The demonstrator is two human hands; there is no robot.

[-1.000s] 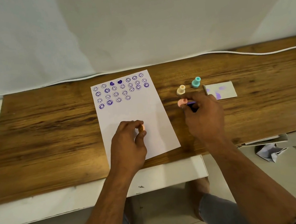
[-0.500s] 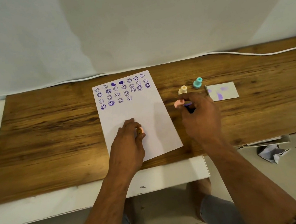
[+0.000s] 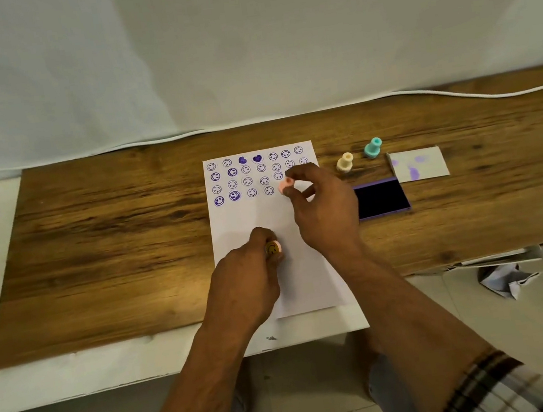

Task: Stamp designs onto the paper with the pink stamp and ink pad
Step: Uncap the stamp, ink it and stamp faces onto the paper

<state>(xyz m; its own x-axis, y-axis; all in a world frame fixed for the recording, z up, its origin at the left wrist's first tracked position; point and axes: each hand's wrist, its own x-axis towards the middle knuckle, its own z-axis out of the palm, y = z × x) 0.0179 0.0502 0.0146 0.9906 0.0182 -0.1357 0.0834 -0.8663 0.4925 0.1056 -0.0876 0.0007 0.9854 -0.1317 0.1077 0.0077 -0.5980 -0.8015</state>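
The right hand pinches the small pink stamp over the paper, at the end of the fourth row of purple smileys. The left hand, resting on the paper, grips an orange smiley stamp; the ink pad lies open just right of the paper.

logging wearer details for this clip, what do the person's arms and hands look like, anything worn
Both hands are bare: left hand, right hand, no gloves, rings or watch visible. The forearms are bare too. Only a plaid sleeve cuff, dark and pale checks, shows on the right arm.

Right hand hides paper's right-edge prints
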